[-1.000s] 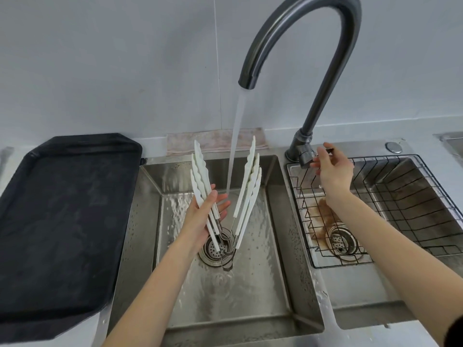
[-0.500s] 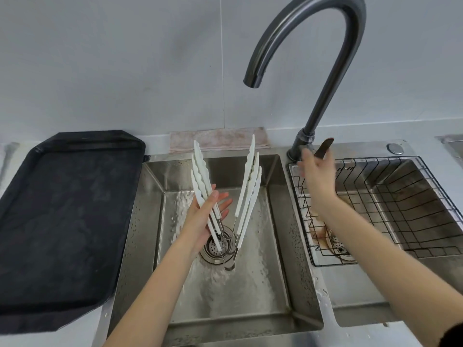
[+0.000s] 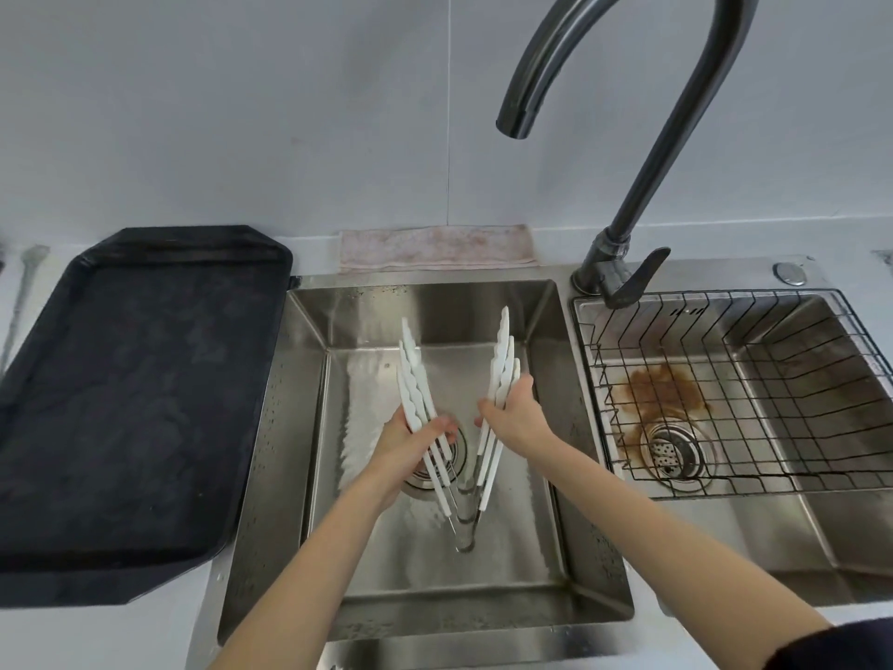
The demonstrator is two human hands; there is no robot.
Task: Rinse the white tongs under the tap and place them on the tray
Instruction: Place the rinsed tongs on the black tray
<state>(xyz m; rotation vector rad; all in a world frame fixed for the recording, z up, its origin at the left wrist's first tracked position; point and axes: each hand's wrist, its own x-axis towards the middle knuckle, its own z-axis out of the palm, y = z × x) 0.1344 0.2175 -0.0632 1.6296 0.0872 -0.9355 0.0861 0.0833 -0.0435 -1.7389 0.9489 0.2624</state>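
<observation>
Several white tongs (image 3: 502, 365) stand spread in a V over the left sink basin (image 3: 435, 563), tips up and metal hinges down near the drain. My left hand (image 3: 410, 442) grips their left arms, and my right hand (image 3: 514, 413) grips their right arms. The dark tap (image 3: 623, 195) arches above the basin, and no water runs from its spout. Its lever (image 3: 638, 280) points down to the right. The black tray (image 3: 130, 394) lies on the counter left of the sink, with nothing visible on it.
A wire rack (image 3: 734, 389) sits in the right basin, which has a brown stain around its drain. A folded cloth (image 3: 435, 246) lies behind the left basin against the wall. A metal utensil (image 3: 21, 292) rests at the far left edge.
The water has stopped running. My right hand left the tap lever and came down onto the right arms of the tongs. My left hand kept its hold.
</observation>
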